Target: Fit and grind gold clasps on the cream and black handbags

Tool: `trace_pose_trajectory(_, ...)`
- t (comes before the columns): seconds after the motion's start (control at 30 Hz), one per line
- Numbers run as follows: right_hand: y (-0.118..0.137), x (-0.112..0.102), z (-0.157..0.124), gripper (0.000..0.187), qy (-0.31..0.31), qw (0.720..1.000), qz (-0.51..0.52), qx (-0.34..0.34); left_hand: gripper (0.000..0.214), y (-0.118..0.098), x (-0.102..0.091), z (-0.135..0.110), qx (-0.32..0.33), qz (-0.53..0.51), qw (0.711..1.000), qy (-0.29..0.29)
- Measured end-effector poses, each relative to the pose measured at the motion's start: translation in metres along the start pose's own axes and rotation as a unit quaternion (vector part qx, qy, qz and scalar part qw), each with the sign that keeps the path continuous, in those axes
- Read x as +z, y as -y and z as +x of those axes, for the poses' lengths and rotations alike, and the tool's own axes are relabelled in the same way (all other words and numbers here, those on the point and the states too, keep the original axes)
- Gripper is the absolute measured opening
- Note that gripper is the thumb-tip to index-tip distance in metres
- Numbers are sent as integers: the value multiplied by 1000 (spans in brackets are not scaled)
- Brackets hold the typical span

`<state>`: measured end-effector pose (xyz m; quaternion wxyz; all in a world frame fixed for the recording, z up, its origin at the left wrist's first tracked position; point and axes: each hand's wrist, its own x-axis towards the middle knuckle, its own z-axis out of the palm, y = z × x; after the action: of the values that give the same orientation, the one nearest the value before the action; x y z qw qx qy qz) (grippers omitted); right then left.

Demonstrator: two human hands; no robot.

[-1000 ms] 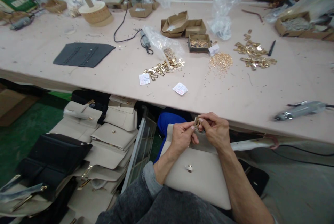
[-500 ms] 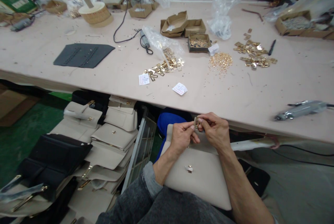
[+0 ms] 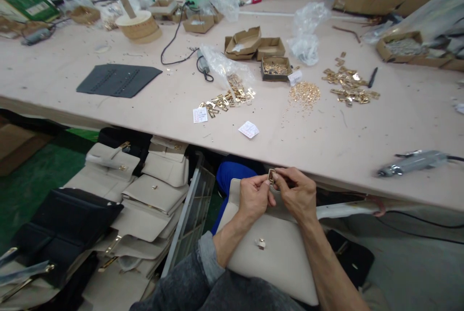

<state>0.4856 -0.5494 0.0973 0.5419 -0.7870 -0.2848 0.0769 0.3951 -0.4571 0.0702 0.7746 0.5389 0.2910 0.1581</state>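
Observation:
A small gold metal buckle plate (image 3: 271, 176) is pinched between my two hands, just off the table's front edge. My left hand (image 3: 253, 197) grips its left side with thumb and forefinger. From the right, my right hand (image 3: 297, 191) closes on the same plate, its fingertips partly hidden behind the thumb. Below them a beige handbag (image 3: 279, 243) lies across my lap, its flap raised at the far end under my hands. A small gold turn-lock with a whitish cover (image 3: 260, 243) sits on the bag's front.
Stacked beige bags (image 3: 155, 192) and a black bag (image 3: 68, 229) fill the left, beside a grey crate (image 3: 188, 219). On the table (image 3: 308, 144) lie a grey electric screwdriver (image 3: 413, 162), gold plates (image 3: 228, 96), tiny gold screws (image 3: 304, 97) and small cardboard boxes (image 3: 270, 48).
The view has shifted slightly, so the table appears a little lower. Both hands keep hold of the gold plate, which looks turned a little.

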Motion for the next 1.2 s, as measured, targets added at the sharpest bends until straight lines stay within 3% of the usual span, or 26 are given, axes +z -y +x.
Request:
trace_pose_trajectory(0.2,-1,-2,-2,17,-5,996,-41,-78,41,-1,1,0,7,-17,1000,12)
trace_pose_trajectory(0.57,-2,-1,-2,13,-5,996,-45,-83,38,-4,3,-3,23,-15,1000,-2)
trace_pose_trajectory(0.73,-5,-2,0,24,29,997,-19,-73,35,-7,5,-4,28,-3,999,-14)
trace_pose_trajectory(0.87,-6,-2,2,19,39,994,-19,-101,34,-8,5,-4,28,2,999,-23)
trace_pose_trajectory(1.2,-6,-1,1,15,35,996,0,-81,33,-6,5,-2,22,-14,999,-18)
